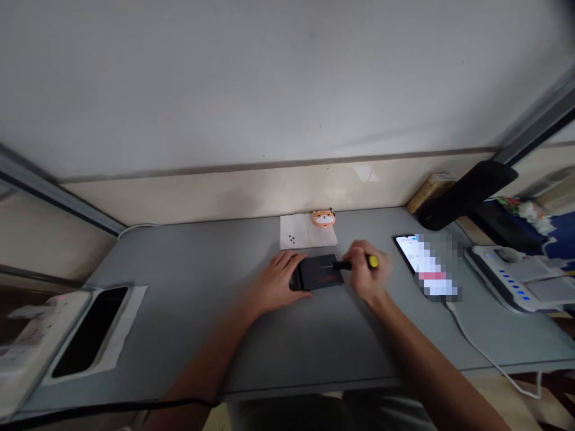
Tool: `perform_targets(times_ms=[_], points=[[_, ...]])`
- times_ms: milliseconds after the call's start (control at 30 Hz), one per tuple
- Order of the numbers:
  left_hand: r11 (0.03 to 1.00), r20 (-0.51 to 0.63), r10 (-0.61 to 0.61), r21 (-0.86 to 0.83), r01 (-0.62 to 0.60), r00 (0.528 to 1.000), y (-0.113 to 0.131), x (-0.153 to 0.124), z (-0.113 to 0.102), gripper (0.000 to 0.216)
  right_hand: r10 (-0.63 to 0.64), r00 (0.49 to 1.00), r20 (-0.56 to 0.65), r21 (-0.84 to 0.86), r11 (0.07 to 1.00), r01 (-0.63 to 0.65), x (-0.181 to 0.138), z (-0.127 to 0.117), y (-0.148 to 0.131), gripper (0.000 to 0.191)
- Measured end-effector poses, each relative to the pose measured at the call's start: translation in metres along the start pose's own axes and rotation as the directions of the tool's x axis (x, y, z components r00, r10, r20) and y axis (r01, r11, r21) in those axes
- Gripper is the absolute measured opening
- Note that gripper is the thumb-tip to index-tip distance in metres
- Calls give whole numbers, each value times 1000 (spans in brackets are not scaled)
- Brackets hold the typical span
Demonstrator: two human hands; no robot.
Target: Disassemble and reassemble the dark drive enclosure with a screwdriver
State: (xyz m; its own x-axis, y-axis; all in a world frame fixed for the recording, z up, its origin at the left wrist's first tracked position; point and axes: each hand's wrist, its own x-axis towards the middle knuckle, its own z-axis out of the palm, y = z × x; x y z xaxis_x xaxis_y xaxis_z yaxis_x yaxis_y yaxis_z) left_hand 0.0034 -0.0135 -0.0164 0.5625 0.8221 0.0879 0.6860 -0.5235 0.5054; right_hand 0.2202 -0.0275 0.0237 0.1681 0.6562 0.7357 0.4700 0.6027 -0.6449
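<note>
Plainly, the dark box [318,270] bears red marking [327,279].

Black case [317,276] flat beneath yellow-ended screwdriver [344,265]

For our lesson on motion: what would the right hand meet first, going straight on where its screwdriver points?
Probably the black box; the screwdriver in the right hand points left over it, though tip contact is unclear.

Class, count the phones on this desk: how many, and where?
2: one dark-screened phone at the far left; one lit phone to the right of the right hand.
</note>
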Motion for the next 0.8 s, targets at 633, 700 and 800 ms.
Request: perform_targets(times_ms=[633, 700, 800], points=[[998, -3, 8, 64, -8, 1000, 0, -4, -17, 75, 174, 983, -58, -96, 979, -179, 12, -12, 5, 34], [995, -19, 36, 89, -34, 999, 0, -4, -12, 72, 97, 992, 77, -110, 990, -88, 10, -9, 1, 34], [993, -34, 57, 101, -54, 998, -2, -3, -6, 68, 23, 984, 177, -143, 990, 3, 10, -8, -4, 34]])
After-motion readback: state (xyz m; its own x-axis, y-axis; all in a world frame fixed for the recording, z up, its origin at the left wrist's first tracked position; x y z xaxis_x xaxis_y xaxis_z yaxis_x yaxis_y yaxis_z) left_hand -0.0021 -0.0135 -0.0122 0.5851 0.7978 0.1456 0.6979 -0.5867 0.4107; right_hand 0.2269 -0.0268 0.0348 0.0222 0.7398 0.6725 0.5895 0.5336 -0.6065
